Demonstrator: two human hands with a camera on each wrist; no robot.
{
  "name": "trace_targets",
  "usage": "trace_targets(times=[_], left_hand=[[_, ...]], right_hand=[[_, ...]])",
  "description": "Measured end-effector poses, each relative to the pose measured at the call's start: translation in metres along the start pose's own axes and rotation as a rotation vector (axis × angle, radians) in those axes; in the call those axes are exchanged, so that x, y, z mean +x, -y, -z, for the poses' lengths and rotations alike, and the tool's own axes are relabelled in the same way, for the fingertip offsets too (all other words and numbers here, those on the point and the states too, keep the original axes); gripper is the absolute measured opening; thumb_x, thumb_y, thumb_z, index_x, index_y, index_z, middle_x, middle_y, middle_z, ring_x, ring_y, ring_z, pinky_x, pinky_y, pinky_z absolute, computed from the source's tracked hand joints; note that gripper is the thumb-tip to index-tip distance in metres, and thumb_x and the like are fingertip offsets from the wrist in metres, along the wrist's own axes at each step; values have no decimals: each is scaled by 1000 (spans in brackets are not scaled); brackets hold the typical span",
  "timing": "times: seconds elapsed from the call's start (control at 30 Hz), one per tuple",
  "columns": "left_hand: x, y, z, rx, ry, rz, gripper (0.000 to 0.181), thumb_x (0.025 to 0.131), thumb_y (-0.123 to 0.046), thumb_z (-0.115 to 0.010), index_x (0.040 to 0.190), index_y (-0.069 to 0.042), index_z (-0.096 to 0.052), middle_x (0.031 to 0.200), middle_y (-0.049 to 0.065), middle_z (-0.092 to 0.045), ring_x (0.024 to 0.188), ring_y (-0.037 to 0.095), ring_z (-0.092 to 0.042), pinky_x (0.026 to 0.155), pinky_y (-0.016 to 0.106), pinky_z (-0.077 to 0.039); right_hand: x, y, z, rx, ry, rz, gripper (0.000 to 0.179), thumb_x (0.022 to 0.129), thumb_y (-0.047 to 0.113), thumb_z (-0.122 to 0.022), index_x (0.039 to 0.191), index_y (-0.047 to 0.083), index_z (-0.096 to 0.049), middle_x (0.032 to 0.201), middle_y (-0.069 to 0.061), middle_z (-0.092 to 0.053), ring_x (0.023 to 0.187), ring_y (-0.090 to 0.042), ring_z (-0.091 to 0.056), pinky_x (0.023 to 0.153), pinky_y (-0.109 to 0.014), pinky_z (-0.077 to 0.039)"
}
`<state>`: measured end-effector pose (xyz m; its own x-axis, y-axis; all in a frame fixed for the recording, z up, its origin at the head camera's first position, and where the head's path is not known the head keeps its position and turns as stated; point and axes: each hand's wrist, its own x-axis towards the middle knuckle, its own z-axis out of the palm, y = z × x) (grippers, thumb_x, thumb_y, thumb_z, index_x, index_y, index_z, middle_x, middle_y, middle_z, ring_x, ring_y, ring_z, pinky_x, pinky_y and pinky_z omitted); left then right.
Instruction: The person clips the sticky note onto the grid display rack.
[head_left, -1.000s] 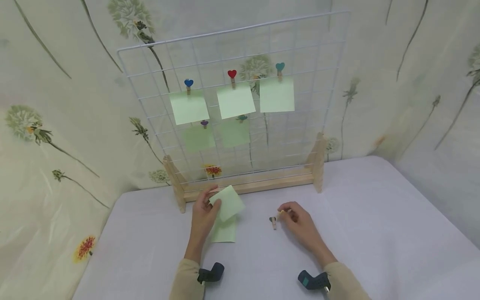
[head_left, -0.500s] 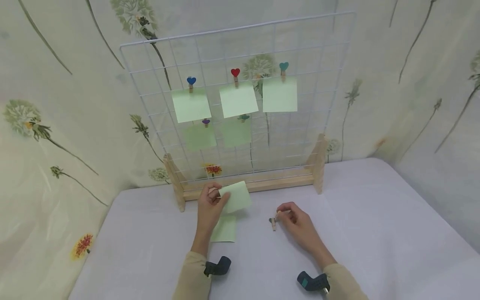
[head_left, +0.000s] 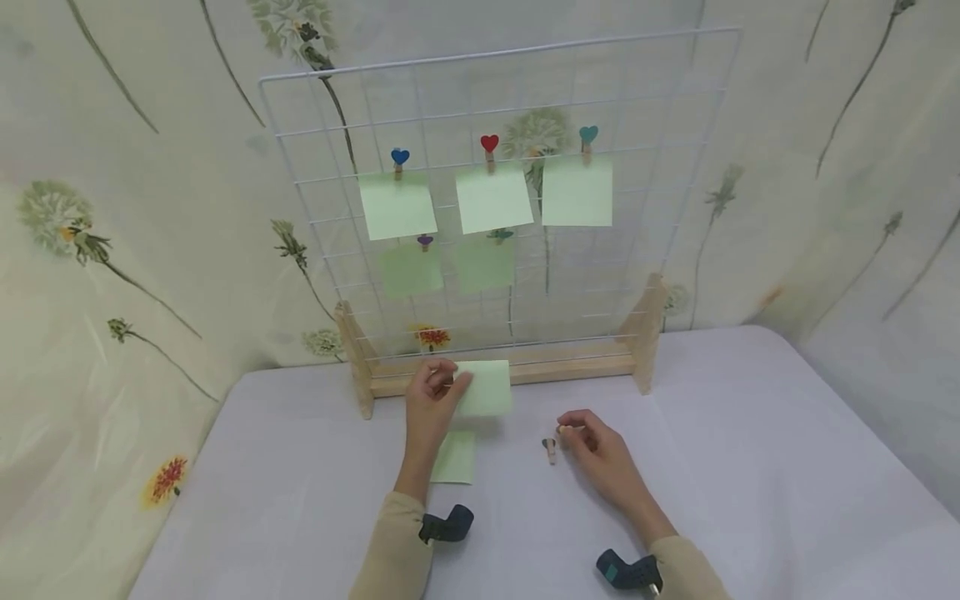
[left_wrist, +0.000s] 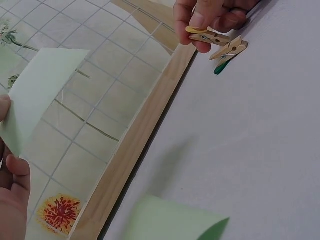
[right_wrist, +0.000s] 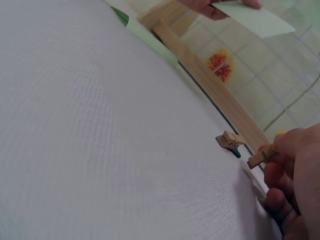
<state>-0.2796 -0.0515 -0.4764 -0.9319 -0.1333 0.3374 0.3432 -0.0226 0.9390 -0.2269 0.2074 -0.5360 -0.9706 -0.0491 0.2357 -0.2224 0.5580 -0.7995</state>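
My left hand (head_left: 430, 410) pinches a pale green paper note (head_left: 486, 390) between thumb and fingers, raised in front of the rack's wooden base. Another green note (head_left: 453, 461) lies on the table below it, one corner curled up in the left wrist view. On the right, my right hand (head_left: 602, 454) pinches a small wooden clothespin (left_wrist: 212, 37) by its yellow-topped end, just over the table. Beside those fingertips lies a second clothespin (left_wrist: 231, 52) with a dark green heart, on the cloth.
A white wire grid rack (head_left: 570, 275) on a wooden base (head_left: 577, 365) stands at the back. Several green notes (head_left: 397, 207) hang on it from heart-topped clothespins. White cloth covers the table (head_left: 750, 467); a flowered curtain (head_left: 112, 333) is behind.
My left hand has moved slightly right and up with its note, which has turned from slanted to nearly level. The right hand stays nearly in place with its clothespin. The head view has shifted slightly.
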Motion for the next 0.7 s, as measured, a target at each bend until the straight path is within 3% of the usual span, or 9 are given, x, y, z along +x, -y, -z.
trace_targets(times=[0.13,0.3,0.53,0.7], left_hand=[[3,3,0,22,-12,-40,24,81,-23,-75,97,-9,-64,90,4,-71,80,10,-62,66,18,-49],[6,5,-5,46,18,-71,23,84,-28,-71,100,-11,-69,100,5,-70,84,9,-63,68,18,-49],[-3,-26,-3,63,39,-48,17,90,-10,-62,105,-3,-67,108,11,-69,91,11,-63,73,19,-49],[-7,-29,3,71,23,-46,18,90,-8,-61,106,-3,-67,110,11,-68,93,10,-63,74,20,-51]], right_hand=[[3,-2,1,-12,6,31,21,95,36,-54,113,25,-59,95,8,-68,78,-6,-60,67,-21,-47],[2,-3,6,-42,-10,27,21,95,34,-55,112,25,-59,95,7,-68,75,-7,-58,65,-21,-46],[0,1,2,-50,-5,12,22,95,36,-54,113,25,-58,97,6,-67,75,-6,-56,65,-20,-45],[0,2,-4,-43,4,15,25,94,36,-55,115,23,-58,103,6,-67,76,-5,-57,65,-19,-46]])
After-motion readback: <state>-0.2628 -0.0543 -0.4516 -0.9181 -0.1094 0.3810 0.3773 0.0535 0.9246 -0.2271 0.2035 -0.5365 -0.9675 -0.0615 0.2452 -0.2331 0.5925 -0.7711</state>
